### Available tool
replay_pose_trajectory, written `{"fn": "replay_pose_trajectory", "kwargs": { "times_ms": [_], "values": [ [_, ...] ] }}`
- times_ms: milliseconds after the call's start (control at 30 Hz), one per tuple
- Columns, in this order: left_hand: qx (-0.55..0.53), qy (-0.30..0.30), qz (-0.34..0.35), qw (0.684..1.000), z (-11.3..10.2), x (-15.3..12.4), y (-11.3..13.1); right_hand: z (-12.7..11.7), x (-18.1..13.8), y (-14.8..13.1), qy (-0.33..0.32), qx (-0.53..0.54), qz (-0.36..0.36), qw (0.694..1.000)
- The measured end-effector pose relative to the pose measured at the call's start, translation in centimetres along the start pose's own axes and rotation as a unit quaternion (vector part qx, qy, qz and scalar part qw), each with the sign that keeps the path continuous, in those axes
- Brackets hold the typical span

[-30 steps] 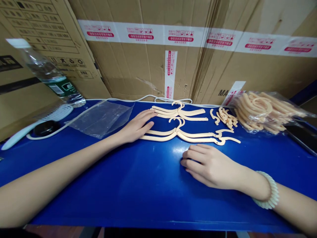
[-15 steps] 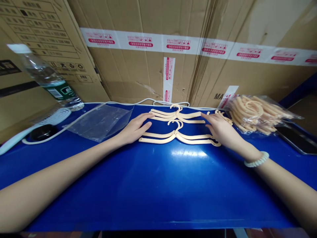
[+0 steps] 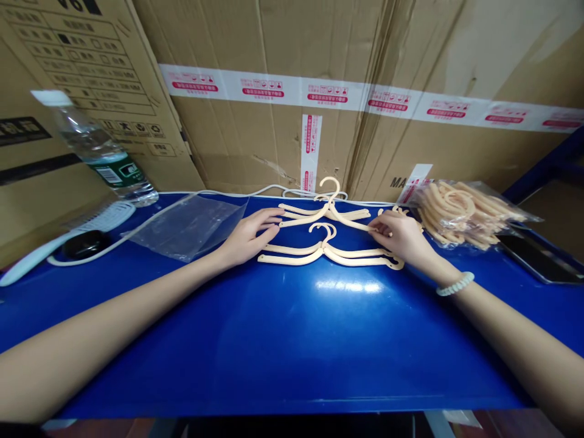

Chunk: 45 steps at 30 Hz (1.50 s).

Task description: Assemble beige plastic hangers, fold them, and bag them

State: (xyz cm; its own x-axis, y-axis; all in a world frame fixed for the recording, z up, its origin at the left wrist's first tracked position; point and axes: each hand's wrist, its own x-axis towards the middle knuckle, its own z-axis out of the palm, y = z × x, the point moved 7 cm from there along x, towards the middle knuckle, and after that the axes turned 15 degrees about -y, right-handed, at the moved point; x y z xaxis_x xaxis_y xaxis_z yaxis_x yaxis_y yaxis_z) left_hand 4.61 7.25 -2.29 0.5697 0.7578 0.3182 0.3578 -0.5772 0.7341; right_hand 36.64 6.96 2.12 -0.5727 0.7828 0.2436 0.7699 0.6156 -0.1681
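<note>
A cream-coloured clothes hanger (image 3: 329,204) stands tilted up, its hook raised against the cardboard. My right hand (image 3: 398,232) pinches its right tip between thumb and fingers. At the left tip, my left hand (image 3: 250,236) has thumb and fingertips closed around the end. Behind this hanger lies at least one more, partly hidden. Nearer to me, a pair of similar hangers (image 3: 296,260) lies flat on the blue table (image 3: 292,340), just below both hands. Several small cream pieces (image 3: 399,210) lie behind my right hand, which partly covers them.
A clear bag of cream hooks (image 3: 460,210) and a dark phone (image 3: 538,258) lie at right. To the left are a flat plastic bag (image 3: 187,228), a water bottle (image 3: 107,158), a pale brush-like tool (image 3: 59,237) and a black mouse-like object (image 3: 86,244). Cardboard boxes (image 3: 255,146) stand behind.
The front hanger of the far group has been tilted up, its hook now higher. My right hand has closed on its right tip. The view has shifted slightly.
</note>
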Motion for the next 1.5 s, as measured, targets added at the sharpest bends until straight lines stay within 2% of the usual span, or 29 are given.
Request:
{"fn": "replay_pose_trajectory", "kwargs": {
  "times_ms": [167,333,500,600,700,800,867,933,1033,1100,1333,1500],
  "values": [
    [0.051,0.065,0.039,0.996,-0.8,-0.5,2.0,-2.2,-1.3,-0.7,0.076,0.056,-0.019,0.995],
    [0.136,0.105,0.085,0.981,-0.7,-1.0,4.2,-3.6,-2.3,-3.0,0.1,0.057,-0.052,0.992],
    [0.186,0.069,0.085,0.977,0.2,-0.9,4.6,-3.2,-2.3,-5.9,0.102,0.038,-0.098,0.989],
    [0.196,0.041,0.089,0.976,0.6,-0.8,4.5,-2.5,-2.1,-6.2,0.07,0.048,-0.116,0.99],
    [0.183,0.036,0.075,0.98,0.6,-0.8,4.2,-2.7,-2.0,-4.5,0.039,0.104,-0.094,0.989],
    [0.171,0.027,0.05,0.984,0.7,-0.7,3.7,-3.9,-2.3,-1.0,0.076,0.147,-0.015,0.986],
    [0.165,0.018,0.039,0.985,0.8,-0.6,3.5,-4.4,-2.5,1.0,0.079,0.098,0.013,0.992],
    [0.164,0.012,0.035,0.986,0.8,-0.6,3.5,-3.8,-2.3,2.0,0.031,0.002,0.002,1.0],
    [0.165,0.008,0.031,0.986,0.9,-0.6,3.4,-1.8,-2.0,3.1,-0.069,-0.09,-0.031,0.993],
    [0.166,0.009,0.03,0.986,0.9,-0.6,3.3,-0.8,-1.8,3.7,-0.096,-0.096,-0.038,0.99],
    [0.171,0.025,0.044,0.984,0.8,-0.7,3.3,-0.3,-1.7,5.3,-0.059,-0.05,-0.015,0.997],
    [0.172,0.029,0.048,0.983,0.7,-0.7,3.4,-0.3,-1.6,5.1,-0.068,-0.054,-0.029,0.996]
  ]
}}
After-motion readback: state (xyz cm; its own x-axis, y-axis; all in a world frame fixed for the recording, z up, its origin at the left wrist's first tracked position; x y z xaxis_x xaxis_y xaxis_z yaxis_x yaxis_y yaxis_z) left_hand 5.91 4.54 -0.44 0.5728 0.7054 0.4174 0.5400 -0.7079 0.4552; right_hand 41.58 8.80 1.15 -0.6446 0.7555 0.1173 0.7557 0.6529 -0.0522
